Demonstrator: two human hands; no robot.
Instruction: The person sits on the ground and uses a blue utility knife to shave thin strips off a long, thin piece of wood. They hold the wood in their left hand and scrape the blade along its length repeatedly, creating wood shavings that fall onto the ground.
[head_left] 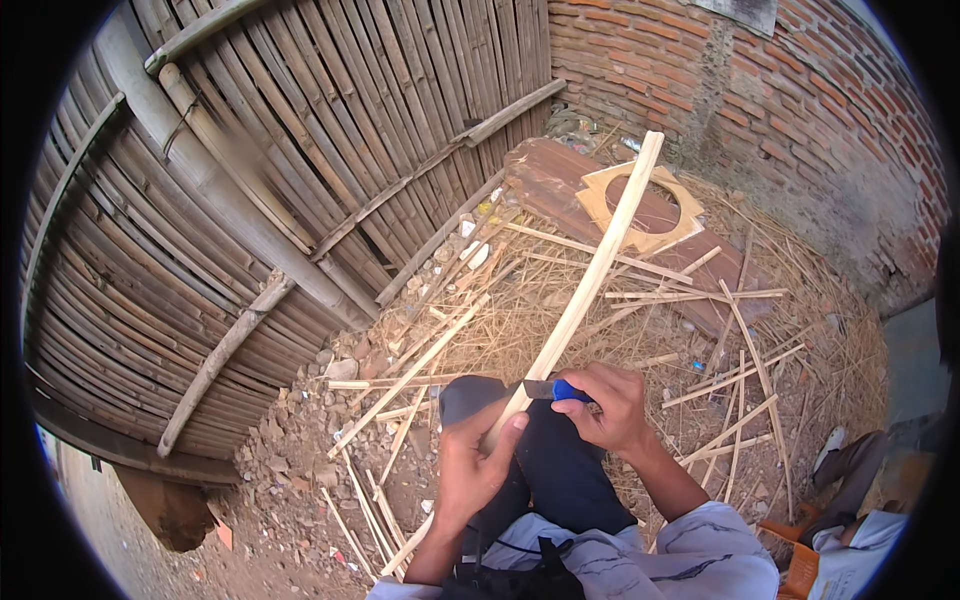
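Observation:
A long pale strip of split bamboo (592,275) slants up and away from my lap. My left hand (470,465) is closed round its near part, the thumb lying along the strip. In my right hand (612,405) is a knife (541,390) with a blue handle, gripped in curled fingers. Its dark blade points left and lies against the strip just beyond my left thumb. Both hands are above my dark trousers (570,470). Part of the handle is hidden by my right fingers.
Loose bamboo strips (735,425) lie scattered over straw and stony ground. A bamboo wall (330,130) stands left, a brick wall (800,110) right. Ahead lies a brown board (545,170) bearing a cardboard piece (660,238) with a round hole. Another person's leg (850,475) shows at lower right.

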